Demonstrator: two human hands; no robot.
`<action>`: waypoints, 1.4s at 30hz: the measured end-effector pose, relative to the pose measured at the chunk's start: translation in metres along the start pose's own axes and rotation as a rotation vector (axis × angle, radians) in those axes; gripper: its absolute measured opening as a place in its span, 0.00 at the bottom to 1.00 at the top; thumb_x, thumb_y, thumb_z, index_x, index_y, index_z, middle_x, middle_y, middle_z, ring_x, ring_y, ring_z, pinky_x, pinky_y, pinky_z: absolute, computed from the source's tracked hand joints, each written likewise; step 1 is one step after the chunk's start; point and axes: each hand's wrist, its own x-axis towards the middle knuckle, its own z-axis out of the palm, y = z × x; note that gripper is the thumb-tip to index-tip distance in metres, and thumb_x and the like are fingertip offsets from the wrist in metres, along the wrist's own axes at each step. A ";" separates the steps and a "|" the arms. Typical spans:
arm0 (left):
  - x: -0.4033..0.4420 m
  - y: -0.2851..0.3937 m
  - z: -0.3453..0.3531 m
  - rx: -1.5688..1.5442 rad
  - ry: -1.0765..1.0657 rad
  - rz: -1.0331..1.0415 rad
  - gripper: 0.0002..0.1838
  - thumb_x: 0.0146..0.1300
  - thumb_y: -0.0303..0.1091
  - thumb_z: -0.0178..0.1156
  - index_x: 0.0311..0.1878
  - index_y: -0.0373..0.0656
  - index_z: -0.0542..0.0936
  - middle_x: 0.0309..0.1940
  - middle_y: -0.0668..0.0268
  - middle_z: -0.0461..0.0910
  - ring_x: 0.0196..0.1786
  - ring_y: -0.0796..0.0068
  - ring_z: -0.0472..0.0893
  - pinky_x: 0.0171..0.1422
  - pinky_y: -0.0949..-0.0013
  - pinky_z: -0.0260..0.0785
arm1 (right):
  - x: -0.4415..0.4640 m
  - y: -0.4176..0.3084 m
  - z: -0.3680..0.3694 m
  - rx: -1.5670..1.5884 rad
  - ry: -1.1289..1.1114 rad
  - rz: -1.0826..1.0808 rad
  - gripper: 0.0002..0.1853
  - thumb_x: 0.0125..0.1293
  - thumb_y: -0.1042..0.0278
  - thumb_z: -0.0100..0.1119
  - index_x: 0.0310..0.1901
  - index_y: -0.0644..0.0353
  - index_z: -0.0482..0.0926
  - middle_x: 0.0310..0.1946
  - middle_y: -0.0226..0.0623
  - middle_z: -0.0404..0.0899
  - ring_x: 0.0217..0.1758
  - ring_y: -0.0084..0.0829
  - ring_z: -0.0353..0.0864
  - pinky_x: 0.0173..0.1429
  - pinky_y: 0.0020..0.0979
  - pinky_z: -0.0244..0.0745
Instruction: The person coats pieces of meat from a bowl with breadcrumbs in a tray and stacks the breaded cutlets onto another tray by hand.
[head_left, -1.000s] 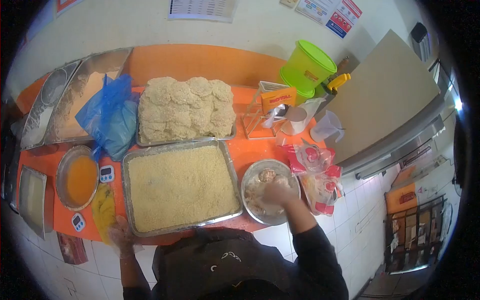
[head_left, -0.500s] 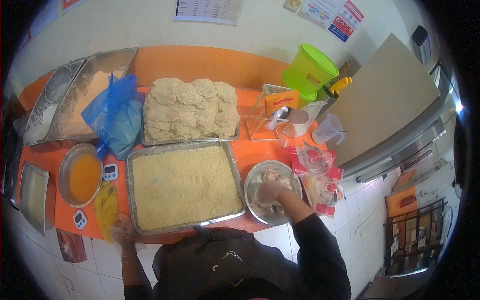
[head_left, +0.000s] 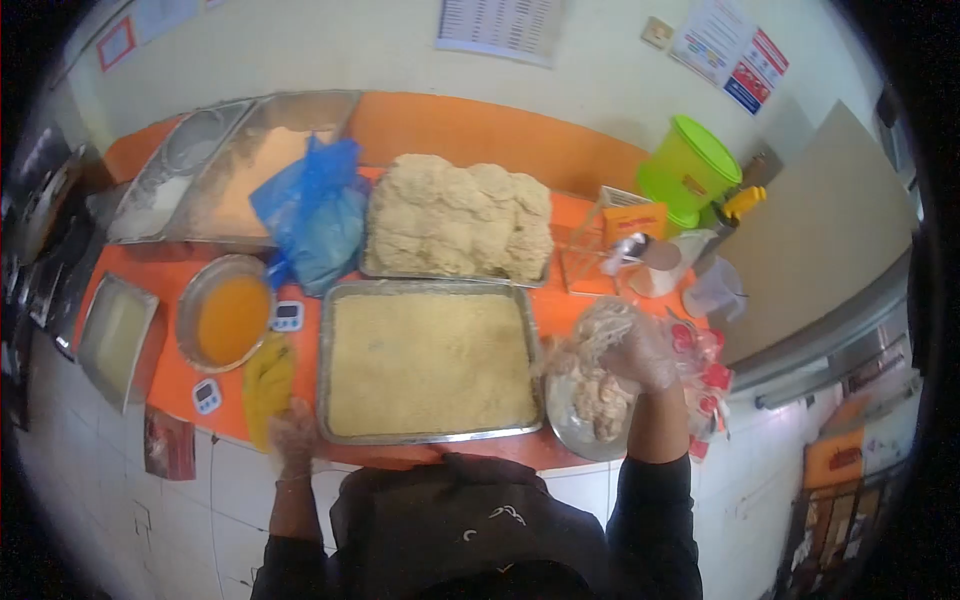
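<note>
My right hand point(head_left: 645, 355), in a clear glove, is closed over the right side of a metal bowl point(head_left: 560, 432). It grips what looks like a crumpled clear plastic bag point(head_left: 603, 325), blurred by motion. Below it, pale pink pieces that look like raw meat point(head_left: 602, 402) lie in the bowl. My left hand point(head_left: 293, 430), also gloved, is at the table's front edge beside a yellow cloth point(head_left: 268, 385); blur hides how its fingers are set. Between my hands lies a metal tray point(head_left: 430, 438) filled with level pale crumbs point(head_left: 430, 365).
Behind the crumb tray, another tray holds heaped coated pieces point(head_left: 460, 215). Leftward are a blue plastic bag point(head_left: 315, 220), a bowl of orange liquid point(head_left: 232, 325), two timers point(head_left: 287, 316) and flour bins point(head_left: 230, 185). A wire rack point(head_left: 590, 265), jug point(head_left: 715, 290) and green tub point(head_left: 695, 165) stand right.
My right hand has risen from inside the bowl and now holds the clear plastic above it. The view has shifted left. My left hand stays near the yellow cloth.
</note>
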 end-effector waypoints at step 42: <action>0.217 0.197 0.012 -0.208 -1.076 0.801 0.24 0.64 0.43 0.54 0.61 0.44 0.73 0.62 0.50 0.70 0.66 0.52 0.68 0.68 0.55 0.60 | -0.184 -0.031 0.032 -0.011 0.046 0.530 0.25 0.53 0.62 0.68 0.54 0.56 0.77 0.51 0.40 0.79 0.56 0.40 0.77 0.59 0.38 0.72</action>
